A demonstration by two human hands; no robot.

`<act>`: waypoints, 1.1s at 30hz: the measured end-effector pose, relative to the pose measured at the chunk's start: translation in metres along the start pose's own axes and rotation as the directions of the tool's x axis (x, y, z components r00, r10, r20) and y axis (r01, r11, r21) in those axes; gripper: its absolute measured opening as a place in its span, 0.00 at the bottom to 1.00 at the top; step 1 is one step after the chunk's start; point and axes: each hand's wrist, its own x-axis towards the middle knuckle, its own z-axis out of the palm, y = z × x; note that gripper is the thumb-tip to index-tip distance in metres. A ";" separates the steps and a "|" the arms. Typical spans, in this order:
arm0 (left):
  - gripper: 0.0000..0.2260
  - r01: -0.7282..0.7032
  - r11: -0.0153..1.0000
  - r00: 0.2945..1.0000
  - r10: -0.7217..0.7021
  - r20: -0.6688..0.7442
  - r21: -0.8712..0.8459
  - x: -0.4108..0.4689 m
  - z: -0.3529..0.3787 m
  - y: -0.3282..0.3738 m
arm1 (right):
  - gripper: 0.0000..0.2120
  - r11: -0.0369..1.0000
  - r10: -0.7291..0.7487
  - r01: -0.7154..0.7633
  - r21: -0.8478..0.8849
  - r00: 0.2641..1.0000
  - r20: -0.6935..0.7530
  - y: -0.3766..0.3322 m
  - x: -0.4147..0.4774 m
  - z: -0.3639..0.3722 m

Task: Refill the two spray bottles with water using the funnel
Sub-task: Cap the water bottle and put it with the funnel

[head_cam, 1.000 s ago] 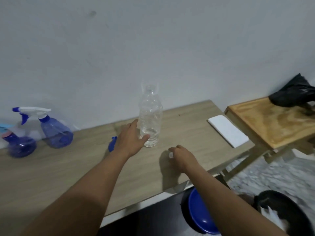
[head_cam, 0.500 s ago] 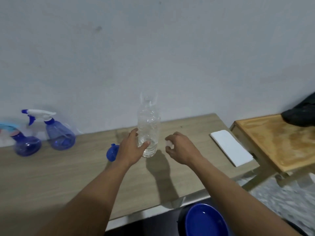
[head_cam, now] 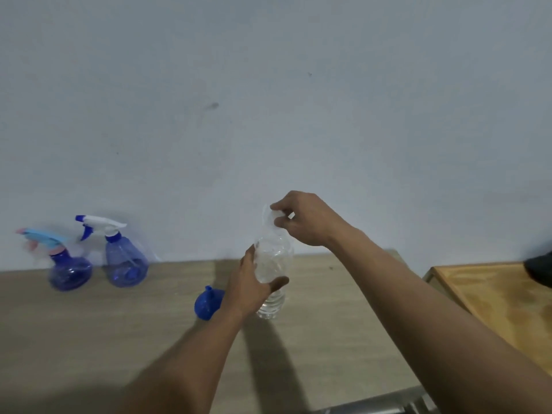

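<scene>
Wall fills the upper half of the head view; plain, a few small marks.

Long wooden table (head_cam: 89, 339): near edge cut off at bottom, with only a strip of metal showing there.

Second, orange-toned table (head_cam: 493, 294) at right: cut by the frame edge. A dark object (head_cam: 542, 268) lies on it, mostly out of frame, and I cannot tell what it is.

Left hand (head_cam: 249, 289): wrapped round the mid-body of the clear water bottle (head_cam: 273, 258), thumb across the front. The bottle is upright at table centre. Whether its base touches the table, cannot tell. A little water shows at the bottom.

Right hand (head_cam: 307, 219): at the bottle's neck, fingertips pinching a small white cap (head_cam: 276, 218). The mouth is hidden behind the fingers, so whether the cap is on or off, cannot tell.

Two blue spray bottles stand near the wall, far left, just beside each other. One has a white head (head_cam: 125, 261). The other has a pale blue head (head_cam: 70, 270) and is motion-blurred.

Blue funnel (head_cam: 206, 304): lying on its side just left of the water bottle, its right part hidden behind the left wrist.

Versus 0.5 s ago:
- The right hand was low beside the bottle and is now up at the neck.
- The left hand's grip sits higher on the body.
- The view has tilted up. The white folded cloth and the blue basin below the table are out of frame.
- Spray bottles and funnel are unmoved.
</scene>
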 end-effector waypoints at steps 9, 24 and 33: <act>0.51 -0.030 0.999 0.998 0.029 -0.049 -0.014 0.006 0.009 -0.002 | 0.12 0.999 -0.034 0.035 -0.010 0.994 0.101 0.009 0.019 -0.002; 0.52 0.029 0.999 0.995 -0.031 -0.095 -0.026 0.008 0.017 -0.004 | 0.12 0.995 -0.073 0.076 0.064 0.996 -0.041 0.022 0.016 0.021; 0.49 -0.001 0.999 0.994 -0.003 -0.106 -0.037 0.006 0.015 0.001 | 0.17 0.965 -0.008 0.018 0.263 0.999 -0.039 0.026 0.005 0.037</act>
